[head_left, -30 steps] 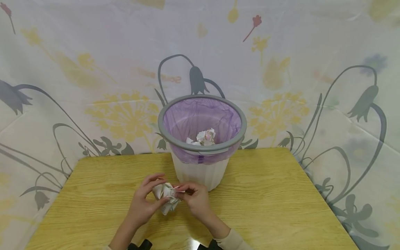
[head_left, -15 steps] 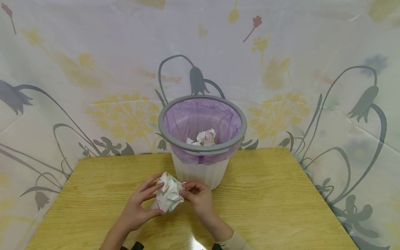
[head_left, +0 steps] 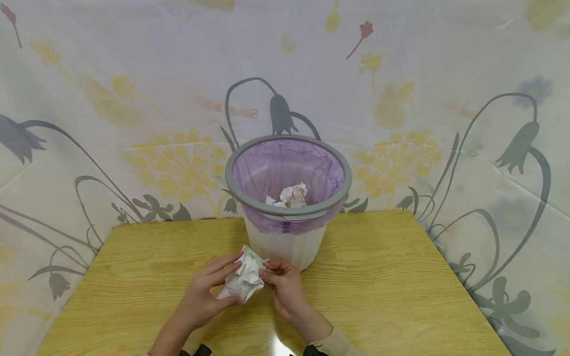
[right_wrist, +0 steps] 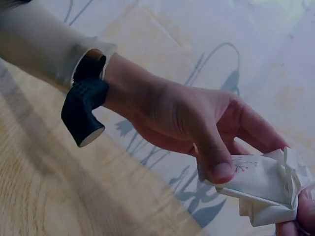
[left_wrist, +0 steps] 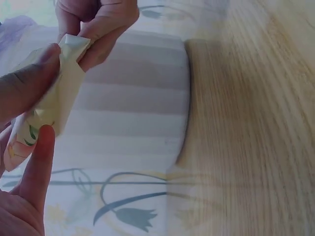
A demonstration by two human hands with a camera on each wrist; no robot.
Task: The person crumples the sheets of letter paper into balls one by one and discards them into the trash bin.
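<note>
Crumpled white paper (head_left: 247, 273) with a small floral print is held between both hands, just in front of the bin in the head view. My left hand (head_left: 202, 292) grips its left side, thumb below and fingers above. My right hand (head_left: 287, 291) pinches its upper right edge between thumb and fingers. Close up in the left wrist view, the paper (left_wrist: 69, 91) is folded and shows green and orange print. In the right wrist view the left thumb lies on a flatter, red-printed part of the paper (right_wrist: 261, 179), and only the right fingertips show at the edge.
Behind the hands stands a white bin (head_left: 285, 244) with a grey rim (head_left: 289, 211) and purple liner (head_left: 289, 158). Crumpled papers (head_left: 291, 196) lie inside it. The wooden table (head_left: 392, 296) ends at a flower-patterned curtain (head_left: 156, 89).
The paper has turned between the hands and shifted slightly right and upward, showing more of its face. The left fingers have moved along with it. The bin and its papers stay put.
</note>
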